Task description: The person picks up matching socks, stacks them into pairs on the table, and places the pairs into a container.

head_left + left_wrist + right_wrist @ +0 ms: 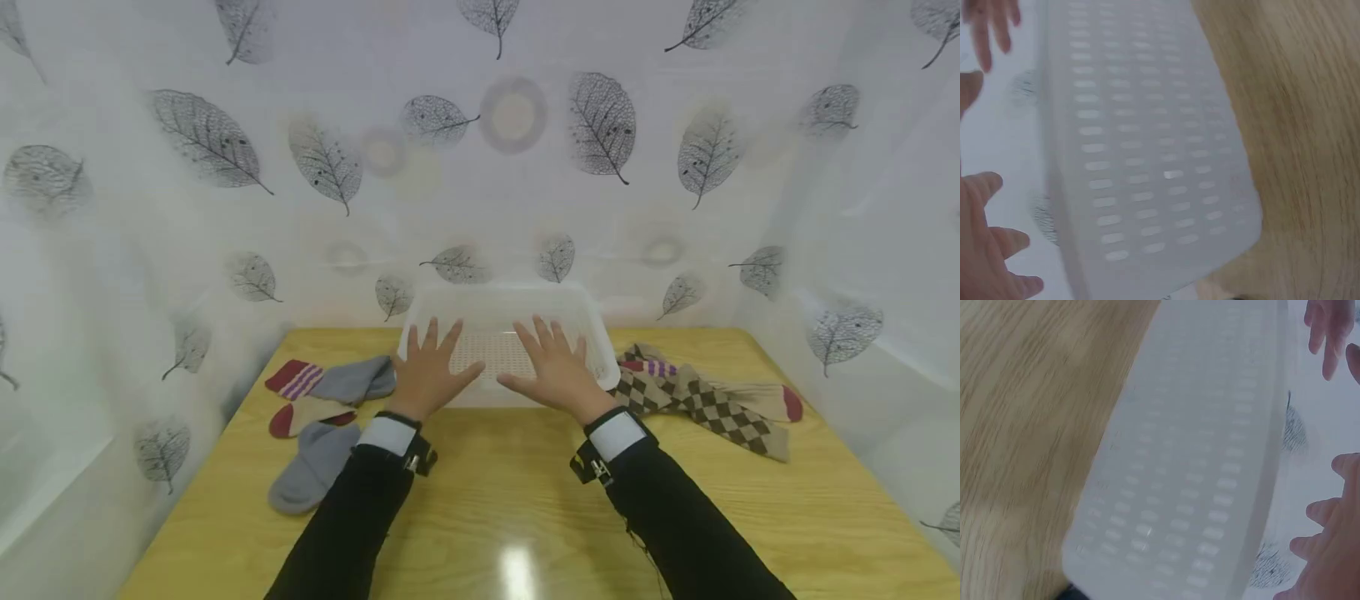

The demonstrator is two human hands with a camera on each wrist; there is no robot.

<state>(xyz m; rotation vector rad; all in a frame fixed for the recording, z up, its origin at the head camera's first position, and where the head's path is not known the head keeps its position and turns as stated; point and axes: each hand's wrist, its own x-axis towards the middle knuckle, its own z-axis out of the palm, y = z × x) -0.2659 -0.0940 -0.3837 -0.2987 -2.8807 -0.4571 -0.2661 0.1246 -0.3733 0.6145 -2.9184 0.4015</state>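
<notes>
A white perforated plastic basket [506,304] stands at the back middle of the table. Over its front left part, my left hand [429,375] is spread with straight fingers and holds nothing. My right hand [557,372] is spread in the same way over the front right part, also holding nothing. In both wrist views the slotted front wall of the basket [1141,137] fills the middle, with fingers above its rim. Left of the basket lie grey socks [311,467] and red, cream and purple-striped socks [296,379]. Argyle socks [731,417] lie to its right.
The wooden table [510,492] carries everything. A white curtain with leaf prints [480,183] hangs close behind the table and along both sides. A cream sock with a red toe [765,400] lies beside the argyle socks near the right edge.
</notes>
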